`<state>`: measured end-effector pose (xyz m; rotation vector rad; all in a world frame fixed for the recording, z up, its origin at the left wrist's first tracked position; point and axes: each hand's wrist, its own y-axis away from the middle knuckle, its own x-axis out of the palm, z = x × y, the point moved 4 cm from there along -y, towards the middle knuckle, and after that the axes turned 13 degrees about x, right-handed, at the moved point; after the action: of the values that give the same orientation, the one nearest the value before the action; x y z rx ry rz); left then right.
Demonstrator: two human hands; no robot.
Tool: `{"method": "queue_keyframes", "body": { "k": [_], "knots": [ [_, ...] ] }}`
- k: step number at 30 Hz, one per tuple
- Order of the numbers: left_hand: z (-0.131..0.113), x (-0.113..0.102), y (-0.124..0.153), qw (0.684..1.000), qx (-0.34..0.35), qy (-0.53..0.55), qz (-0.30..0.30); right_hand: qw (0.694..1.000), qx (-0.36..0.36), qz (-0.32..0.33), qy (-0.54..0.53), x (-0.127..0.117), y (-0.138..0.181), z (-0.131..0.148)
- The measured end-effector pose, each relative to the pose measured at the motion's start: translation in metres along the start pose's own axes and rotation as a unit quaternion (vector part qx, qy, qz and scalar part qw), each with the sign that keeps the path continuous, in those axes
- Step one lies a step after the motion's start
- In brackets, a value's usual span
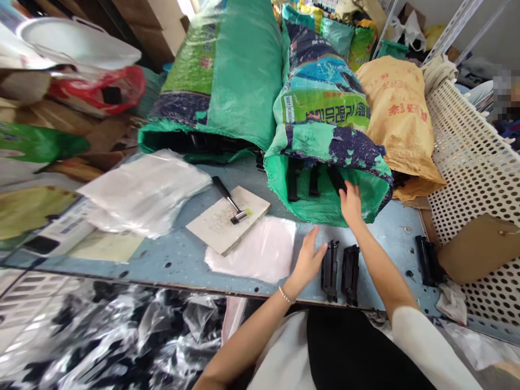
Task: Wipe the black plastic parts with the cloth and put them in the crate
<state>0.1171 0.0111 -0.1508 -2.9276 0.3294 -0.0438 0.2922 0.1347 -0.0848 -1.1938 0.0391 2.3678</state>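
Observation:
My right hand [350, 203] reaches into the mouth of a green woven sack [325, 157] lying on the blue table [170, 257], its fingers closed on a black plastic part [337, 180] inside. More black parts [293, 181] show in the sack's opening. My left hand [309, 259] rests open on the table, fingers spread, touching the left one of two black parts [330, 270] [350, 273] laid side by side near the front edge.
A small hammer [229, 200] lies on a white board [227, 216]. Clear plastic bags [142, 192] [260, 249] lie on the table. A second green sack [219, 81], a yellow sack [398, 116], a white perforated basket [475, 168] and another black part [426, 260] stand around.

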Motion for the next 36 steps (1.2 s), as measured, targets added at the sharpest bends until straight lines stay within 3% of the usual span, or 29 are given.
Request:
{"method": "queue_keyframes", "body": {
  "k": [1,4,5,7,11,13,16,21,23,25,27,29,31,33,34,36],
  "knots": [
    [-0.006,-0.006,-0.014,0.996,-0.027,0.073,-0.034,1.0,-0.028,0.003,-0.011,-0.006,0.033,-0.001],
    [-0.027,-0.016,-0.039,0.961,-0.096,0.237,-0.102,0.978,-0.201,0.049,-0.033,-0.026,0.134,0.009],
    [-0.035,-0.018,-0.039,0.958,-0.107,0.25,-0.097,0.964,-0.252,0.083,-0.029,-0.032,0.159,0.014],
    [-0.051,-0.021,-0.028,0.969,-0.097,0.216,-0.071,0.952,-0.282,0.107,-0.043,-0.046,0.184,0.022],
    [-0.074,-0.023,0.014,0.991,-0.04,0.129,-0.026,0.973,-0.215,0.026,-0.077,-0.07,0.158,0.033],
    [-0.081,-0.022,0.029,0.992,-0.031,0.121,-0.005,0.975,-0.212,0.024,-0.058,-0.072,0.141,0.039],
    [-0.089,-0.023,0.038,0.997,0.004,0.076,0.023,0.971,-0.203,0.068,-0.103,-0.069,0.137,0.049],
    [-0.095,-0.031,0.039,0.994,0.086,-0.03,0.06,0.938,-0.024,0.204,-0.28,-0.053,0.156,0.049],
    [-0.096,-0.037,0.04,0.993,0.089,-0.046,0.064,0.93,-0.005,0.245,-0.273,-0.051,0.16,0.048],
    [-0.098,-0.044,0.039,0.996,0.05,-0.028,0.075,0.953,-0.081,0.229,-0.18,-0.059,0.157,0.05],
    [-0.102,-0.051,0.039,0.994,-0.03,0.023,0.102,0.96,-0.221,0.17,-0.036,-0.074,0.149,0.057],
    [-0.109,-0.057,0.038,0.982,-0.109,0.075,0.134,0.921,-0.358,0.131,0.08,-0.088,0.142,0.064],
    [-0.118,-0.061,0.038,0.969,-0.158,0.106,0.16,0.869,-0.453,0.155,0.126,-0.096,0.135,0.07],
    [-0.123,-0.06,0.039,0.961,-0.177,0.118,0.177,0.847,-0.477,0.21,0.108,-0.1,0.131,0.075],
    [-0.123,-0.058,0.04,0.961,-0.174,0.115,0.182,0.853,-0.456,0.239,0.078,-0.099,0.13,0.077],
    [-0.123,-0.054,0.043,0.974,-0.129,0.078,0.171,0.893,-0.343,0.292,-0.026,-0.094,0.131,0.079]
  ]
}}
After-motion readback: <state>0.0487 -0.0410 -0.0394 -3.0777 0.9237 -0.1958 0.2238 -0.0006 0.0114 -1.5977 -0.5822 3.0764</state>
